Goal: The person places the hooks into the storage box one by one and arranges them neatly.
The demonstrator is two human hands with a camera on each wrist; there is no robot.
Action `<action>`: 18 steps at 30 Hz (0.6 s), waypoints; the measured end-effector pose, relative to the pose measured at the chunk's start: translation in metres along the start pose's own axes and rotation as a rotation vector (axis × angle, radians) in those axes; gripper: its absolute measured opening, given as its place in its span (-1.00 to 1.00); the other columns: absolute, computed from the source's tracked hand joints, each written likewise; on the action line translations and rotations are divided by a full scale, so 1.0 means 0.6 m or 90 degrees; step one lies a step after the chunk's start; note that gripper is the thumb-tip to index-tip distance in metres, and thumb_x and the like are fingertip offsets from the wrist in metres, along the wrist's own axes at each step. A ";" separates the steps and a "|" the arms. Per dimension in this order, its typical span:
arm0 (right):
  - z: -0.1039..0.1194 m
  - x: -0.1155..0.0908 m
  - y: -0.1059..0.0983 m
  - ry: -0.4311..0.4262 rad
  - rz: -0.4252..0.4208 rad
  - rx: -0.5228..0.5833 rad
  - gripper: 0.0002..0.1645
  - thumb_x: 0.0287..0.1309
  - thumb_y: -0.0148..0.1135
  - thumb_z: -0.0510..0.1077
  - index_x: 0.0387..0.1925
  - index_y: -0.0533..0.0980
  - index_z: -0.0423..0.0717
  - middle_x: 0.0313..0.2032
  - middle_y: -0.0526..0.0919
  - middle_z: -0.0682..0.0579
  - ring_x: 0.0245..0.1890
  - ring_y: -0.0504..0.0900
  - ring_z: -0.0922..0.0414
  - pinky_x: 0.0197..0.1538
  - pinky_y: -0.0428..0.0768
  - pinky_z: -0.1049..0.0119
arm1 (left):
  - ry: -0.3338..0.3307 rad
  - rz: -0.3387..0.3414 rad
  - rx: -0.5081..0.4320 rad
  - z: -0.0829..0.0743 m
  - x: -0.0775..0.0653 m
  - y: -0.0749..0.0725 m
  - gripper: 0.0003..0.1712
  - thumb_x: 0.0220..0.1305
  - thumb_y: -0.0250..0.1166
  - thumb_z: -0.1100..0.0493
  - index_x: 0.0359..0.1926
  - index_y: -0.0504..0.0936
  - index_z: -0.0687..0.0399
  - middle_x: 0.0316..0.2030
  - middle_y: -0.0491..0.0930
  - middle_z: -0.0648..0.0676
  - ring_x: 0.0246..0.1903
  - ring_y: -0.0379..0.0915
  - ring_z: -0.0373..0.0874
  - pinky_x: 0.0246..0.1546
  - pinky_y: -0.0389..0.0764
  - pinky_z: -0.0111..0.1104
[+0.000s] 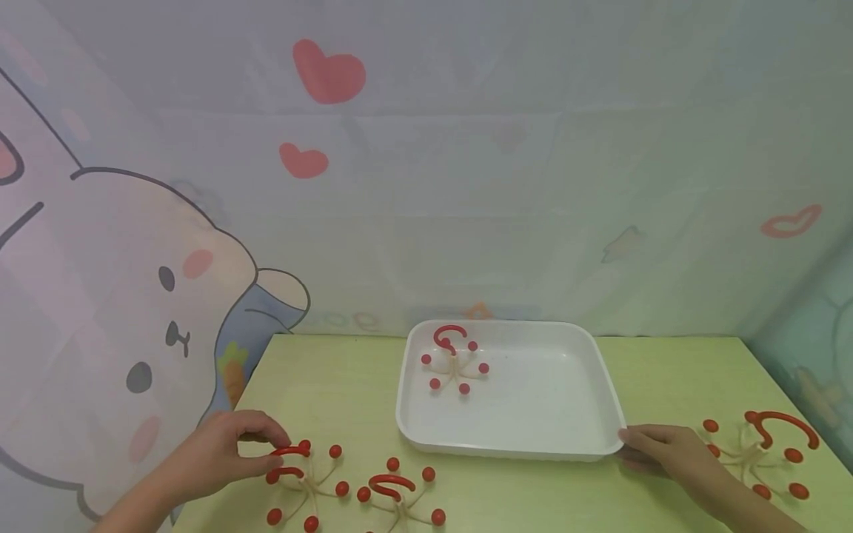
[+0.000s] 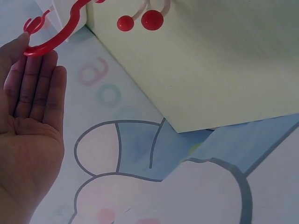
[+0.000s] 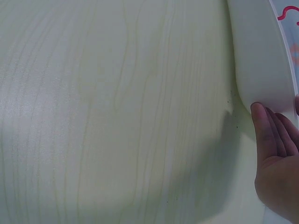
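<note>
At the table's left side, my left hand [image 1: 216, 451] pinches the red hooked handle of a scalp massager [image 1: 306, 485] between thumb and fingertips. The massager has pale, thin legs tipped with red balls. Its curved handle [image 2: 56, 42] also shows in the left wrist view. My right hand [image 1: 673, 451] grips the front right corner of a white tray [image 1: 506, 450], thumb at the rim and fingers against the outer wall [image 3: 261, 56]. Inside the tray, towards its left, stands another scalp massager [image 1: 455, 366].
A similar massager [image 1: 400, 503] stands at the front, between the left hand and the tray, partly cut off by the frame. One more massager [image 1: 751, 455] is at the right, behind the right forearm. A printed cloth [image 1: 466, 222] hangs behind the yellow-green table [image 1: 340, 385].
</note>
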State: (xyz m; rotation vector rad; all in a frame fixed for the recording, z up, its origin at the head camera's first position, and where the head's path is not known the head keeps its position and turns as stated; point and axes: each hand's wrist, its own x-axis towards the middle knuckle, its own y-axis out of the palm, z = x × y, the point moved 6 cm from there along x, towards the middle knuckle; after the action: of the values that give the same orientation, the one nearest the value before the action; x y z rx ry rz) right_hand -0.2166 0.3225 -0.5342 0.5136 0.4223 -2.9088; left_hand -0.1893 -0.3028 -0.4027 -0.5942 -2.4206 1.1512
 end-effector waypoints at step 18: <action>-0.003 0.000 0.000 -0.006 -0.002 0.023 -0.31 0.49 0.35 0.02 0.26 0.53 -0.54 0.17 0.71 -0.28 0.02 0.81 0.10 0.06 0.79 0.17 | 0.007 -0.002 0.013 -0.007 0.011 -0.002 -0.77 0.23 0.61 0.21 -0.19 0.79 -0.23 -0.27 0.76 -0.25 -0.24 0.66 -0.39 -0.15 0.77 -0.40</action>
State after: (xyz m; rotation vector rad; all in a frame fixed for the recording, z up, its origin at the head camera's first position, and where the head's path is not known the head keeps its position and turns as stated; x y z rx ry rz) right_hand -0.2159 0.3233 -0.5359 0.5043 0.3695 -2.9261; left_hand -0.1930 -0.2973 -0.3983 -0.5879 -2.3971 1.1668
